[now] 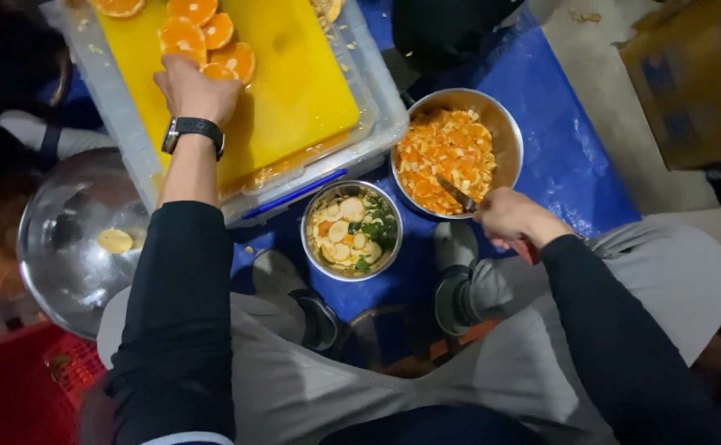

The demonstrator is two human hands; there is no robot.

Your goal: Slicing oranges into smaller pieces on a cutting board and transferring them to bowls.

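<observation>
A blue tarp [558, 156] is spread over the floor. At its far left edge a clear bin [352, 156] is set, topped by a yellow cutting board [294, 82]. Orange halves [199, 37] are covered by the left hand [195, 91], fingers curled over one. A knife [457, 194] is gripped by the right hand [509, 216] over the bowl of peel [451, 152].

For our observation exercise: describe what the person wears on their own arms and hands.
Both arms are covered by long black sleeves reaching to the wrists. The left hand is bare, with a black wristwatch on a dark band at the wrist. The right hand is bare, without glove or watch visible.
</observation>
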